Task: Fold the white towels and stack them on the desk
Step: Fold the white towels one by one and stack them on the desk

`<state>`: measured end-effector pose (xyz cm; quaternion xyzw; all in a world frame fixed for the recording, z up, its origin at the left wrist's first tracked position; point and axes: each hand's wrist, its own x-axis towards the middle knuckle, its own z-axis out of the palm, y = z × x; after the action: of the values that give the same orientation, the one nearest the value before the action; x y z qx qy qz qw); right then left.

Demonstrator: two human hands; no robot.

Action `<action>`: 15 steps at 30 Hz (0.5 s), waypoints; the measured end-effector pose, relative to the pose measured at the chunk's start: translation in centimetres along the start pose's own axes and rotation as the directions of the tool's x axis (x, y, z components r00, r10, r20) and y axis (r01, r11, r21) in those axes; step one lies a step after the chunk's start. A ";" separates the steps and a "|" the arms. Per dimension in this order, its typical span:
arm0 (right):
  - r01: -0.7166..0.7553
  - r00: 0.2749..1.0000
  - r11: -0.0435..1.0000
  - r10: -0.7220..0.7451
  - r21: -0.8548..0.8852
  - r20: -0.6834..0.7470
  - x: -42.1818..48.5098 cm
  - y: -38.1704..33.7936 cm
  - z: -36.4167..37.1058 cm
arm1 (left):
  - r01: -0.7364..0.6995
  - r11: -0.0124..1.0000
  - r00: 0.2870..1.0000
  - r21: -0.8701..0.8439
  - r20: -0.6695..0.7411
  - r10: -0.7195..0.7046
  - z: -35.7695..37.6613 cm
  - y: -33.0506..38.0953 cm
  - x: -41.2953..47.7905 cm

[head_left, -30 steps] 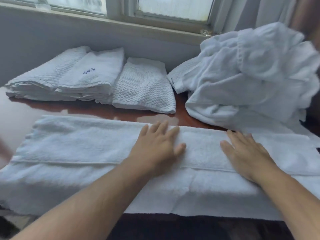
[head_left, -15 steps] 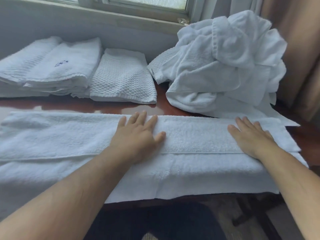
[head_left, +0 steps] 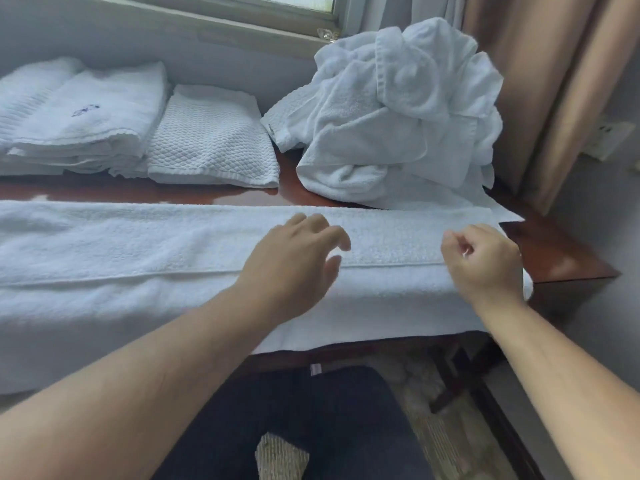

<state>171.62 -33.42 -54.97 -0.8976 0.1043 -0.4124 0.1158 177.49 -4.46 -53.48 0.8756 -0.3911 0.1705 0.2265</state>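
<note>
Head view: the long white towel (head_left: 138, 244) lies folded lengthwise across the front of the desk (head_left: 554, 258). The left grip (head_left: 294, 258) hovers over its middle, fingers loosely curled and holding nothing. The right grip (head_left: 485, 268) is curled at its right end; whether it pinches the cloth cannot be told.

Ahead of you a pale window frame (head_left: 221, 29) runs along the top of a grey wall (head_left: 104, 39), with a small metal latch (head_left: 327, 33) at its right end. To your right hangs a tan curtain (head_left: 540, 81), and just past it you can see a wall socket (head_left: 604, 138). Below you lies patterned carpet (head_left: 415, 382).
</note>
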 end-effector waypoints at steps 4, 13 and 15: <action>-0.320 0.947 0.931 0.317 0.173 0.049 -6.2 2.8 -2.0 | -0.206 0.978 0.965 0.024 0.169 0.199 3.0 4.5 -0.2; -0.885 0.305 -0.005 0.747 0.465 0.590 -11.0 8.9 -0.8 | -0.216 0.961 0.947 0.175 0.279 0.162 6.9 7.1 1.3; -0.898 0.345 0.062 0.715 0.436 0.608 -11.2 8.8 -1.0 | -0.215 0.959 0.944 0.187 0.290 0.155 6.9 7.0 1.4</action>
<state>162.89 -38.76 -64.97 -0.5897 0.4022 -0.1687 0.6797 173.90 -13.15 -56.78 0.8693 -0.4785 0.1104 0.0570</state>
